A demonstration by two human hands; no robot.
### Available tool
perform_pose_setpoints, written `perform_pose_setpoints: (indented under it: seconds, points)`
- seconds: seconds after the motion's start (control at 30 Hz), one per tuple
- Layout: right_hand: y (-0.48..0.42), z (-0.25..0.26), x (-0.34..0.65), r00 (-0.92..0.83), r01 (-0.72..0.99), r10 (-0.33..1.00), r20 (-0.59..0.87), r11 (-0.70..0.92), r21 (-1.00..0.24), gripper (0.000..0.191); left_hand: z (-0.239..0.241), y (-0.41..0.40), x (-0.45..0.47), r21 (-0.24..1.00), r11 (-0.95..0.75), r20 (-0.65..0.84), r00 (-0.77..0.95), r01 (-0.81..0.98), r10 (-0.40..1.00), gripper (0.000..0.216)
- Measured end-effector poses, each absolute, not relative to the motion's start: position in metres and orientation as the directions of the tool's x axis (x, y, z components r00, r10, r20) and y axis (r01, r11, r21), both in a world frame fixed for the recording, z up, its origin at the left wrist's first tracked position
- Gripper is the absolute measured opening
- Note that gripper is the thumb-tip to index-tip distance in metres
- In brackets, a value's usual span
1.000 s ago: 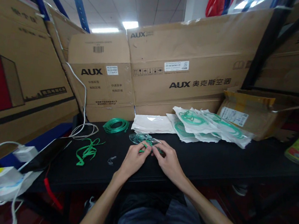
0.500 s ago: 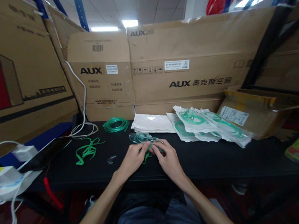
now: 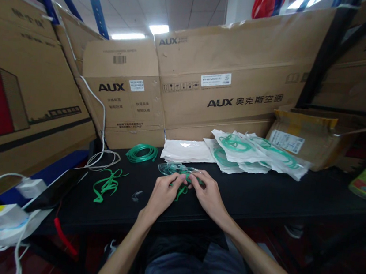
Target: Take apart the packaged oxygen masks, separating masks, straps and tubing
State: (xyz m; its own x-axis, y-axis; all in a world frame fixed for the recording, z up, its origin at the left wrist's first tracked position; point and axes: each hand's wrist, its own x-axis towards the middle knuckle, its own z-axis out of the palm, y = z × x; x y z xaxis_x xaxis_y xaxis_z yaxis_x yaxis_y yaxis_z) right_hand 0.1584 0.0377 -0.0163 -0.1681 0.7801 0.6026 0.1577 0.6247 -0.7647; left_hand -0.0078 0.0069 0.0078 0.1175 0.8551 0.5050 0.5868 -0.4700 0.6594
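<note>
A clear plastic mask [image 3: 166, 168] with green parts lies on the black tabletop [image 3: 261, 204], just past my fingertips. My left hand [image 3: 165, 190] has its thumb and fingers pinched on a green elastic strap [image 3: 181, 193], whose loose part dangles between my hands. From the other side my right hand [image 3: 206, 191] pinches at the same strap, close to the mask's near edge. My fingers hide the spot where strap and mask meet. A pile of green straps [image 3: 107, 185] and a small clear piece [image 3: 136, 195] lie to the left.
Behind the mask sit a green tubing coil [image 3: 141, 153], flat white packets [image 3: 188, 151] and several bagged green tubing sets [image 3: 235, 147]. An open carton [image 3: 303, 138] stands back right. White cables [image 3: 100, 160], a phone [image 3: 54, 190] and chargers [image 3: 31, 188] occupy the left. Cardboard [image 3: 223, 84] walls the back.
My fingertips have shifted slightly on the strap, and the right hand has moved a little down and right. More of the mask's green parts show. Everything else stays put.
</note>
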Motion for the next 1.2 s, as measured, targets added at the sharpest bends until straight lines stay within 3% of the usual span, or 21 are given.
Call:
perform_pose_setpoints:
  seconds: [0.13, 0.3, 0.53, 0.73, 0.83, 0.97, 1.2]
  points:
    - [0.040, -0.021, 0.158, -0.223, 0.173, 0.768, 0.600, 0.637, -0.751, 0.021, 0.006, 0.011, -0.015, 0.690, -0.407, 0.534, -0.041, 0.598, 0.844, 0.035]
    - [0.042, -0.024, 0.158, -0.226, 0.214, 0.745, 0.627, 0.666, -0.715, 0.022, 0.003, 0.013, -0.013, 0.677, -0.488, 0.481, 0.171, 0.550, 0.860, 0.030]
    - [0.040, -0.023, 0.159, -0.288, 0.257, 0.744, 0.602, 0.666, -0.700, 0.023, 0.010, 0.013, -0.018, 0.647, -0.437, 0.456, 0.141, 0.626, 0.879, 0.029]
    - [0.032, -0.019, 0.158, -0.394, 0.304, 0.657, 0.643, 0.753, -0.584, 0.021, 0.021, 0.009, -0.037, 0.571, -0.419, 0.436, 0.172, 0.706, 0.883, 0.026]
    - [0.028, -0.019, 0.158, -0.456, 0.344, 0.619, 0.639, 0.785, -0.516, 0.023, 0.024, 0.008, -0.046, 0.469, -0.374, 0.502, 0.107, 0.800, 0.858, 0.026]
    - [0.022, -0.018, 0.158, -0.513, 0.399, 0.588, 0.625, 0.808, -0.433, 0.021, 0.028, 0.008, -0.065, 0.425, -0.252, 0.576, -0.045, 0.869, 0.816, 0.030]
    - [0.017, -0.014, 0.160, -0.540, 0.339, 0.555, 0.633, 0.832, -0.440, 0.020, 0.061, -0.001, -0.102, 0.519, -0.047, 0.698, -0.391, 0.854, 0.599, 0.036]
